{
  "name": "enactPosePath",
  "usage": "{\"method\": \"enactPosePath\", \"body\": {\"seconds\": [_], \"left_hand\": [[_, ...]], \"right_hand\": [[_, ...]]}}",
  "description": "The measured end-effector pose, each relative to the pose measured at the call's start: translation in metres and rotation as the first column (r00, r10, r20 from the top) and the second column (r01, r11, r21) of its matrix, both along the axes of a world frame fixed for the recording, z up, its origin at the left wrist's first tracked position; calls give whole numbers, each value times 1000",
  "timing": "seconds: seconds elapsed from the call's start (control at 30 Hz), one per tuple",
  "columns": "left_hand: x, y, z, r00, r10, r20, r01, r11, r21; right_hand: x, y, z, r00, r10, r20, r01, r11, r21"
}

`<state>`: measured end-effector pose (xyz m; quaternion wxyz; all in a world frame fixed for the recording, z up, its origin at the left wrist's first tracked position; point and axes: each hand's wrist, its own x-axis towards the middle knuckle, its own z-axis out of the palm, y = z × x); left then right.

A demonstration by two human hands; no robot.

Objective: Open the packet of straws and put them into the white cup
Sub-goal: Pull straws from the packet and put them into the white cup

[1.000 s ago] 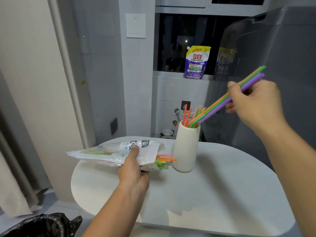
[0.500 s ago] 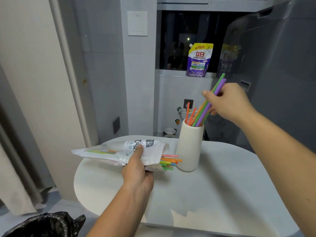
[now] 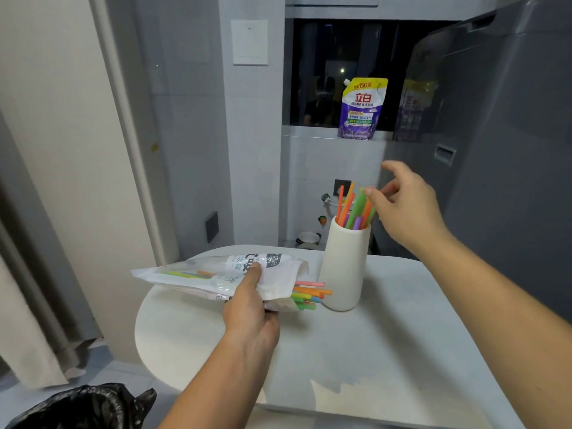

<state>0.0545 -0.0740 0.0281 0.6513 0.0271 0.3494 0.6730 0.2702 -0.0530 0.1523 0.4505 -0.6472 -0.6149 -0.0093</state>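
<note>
Plastic straws look light, slick; left hand fingers pinch packet, right hand fingers spread above cup; grab poking ends.

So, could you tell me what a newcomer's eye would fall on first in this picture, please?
Probably the bright straws standing in the white cup near the back of the white table, with the right hand open beside their tips. Next, the straw packet gripped by the left hand, coloured ends poking out towards the cup. Behind, a purple pouch stands on the window ledge.
</note>
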Motion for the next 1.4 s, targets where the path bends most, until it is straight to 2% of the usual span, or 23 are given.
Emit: {"method": "enactPosePath", "body": {"seconds": [0.1, 0.27, 0.3, 0.4, 0.47, 0.53, 0.67, 0.77, 1.1, 1.23, 1.4], "left_hand": [[0, -1, 0, 1000, -1, -2, 1, 1000, 0], [-1, -1, 3, 1000, -3, 7, 3, 1000, -1], [-1, -1, 3, 1000, -3, 9, 3, 1000, 1], [0, -2, 4, 1000, 1, -2, -1, 1000, 6], [2, -4, 5, 1000, 11, -28, -10, 1000, 20], [4, -7, 7, 999, 16, -52, -14, 999, 41], [5, -10, 11, 996, 49, -80, -45, 998, 54], [5, -11, 13, 995, 65, -81, -62, 997, 44], [-2, -6, 13, 995, 92, -45, -91, 995, 31], [-2, -5, 12, 994, 105, -41, -104, 994, 39], [-2, -6, 12, 993, 113, -40, -111, 992, 51]], "right_hand": [[1, -2, -9, 988, -9, 153, 18, 998, -58], [-13, -30, -19, 1000, -23, -9, 23, 997, 75], [-19, -37, -25, 998, 4, -57, -1, 999, 53], [-44, -59, -50, 962, 127, -242, -167, 974, -152], [-57, -70, -66, 944, 167, -284, -248, 927, -280], [-67, -76, -78, 929, 198, -312, -302, 894, -332], [-75, -81, -88, 843, 239, -483, -414, 861, -296], [-73, -82, -87, 799, 218, -561, -431, 858, -280], [-40, -81, -80, 838, 174, -517, -320, 924, -209], [-32, -80, -80, 828, 155, -539, -295, 938, -184], [-33, -81, -84, 776, 185, -603, -351, 921, -168]]}}
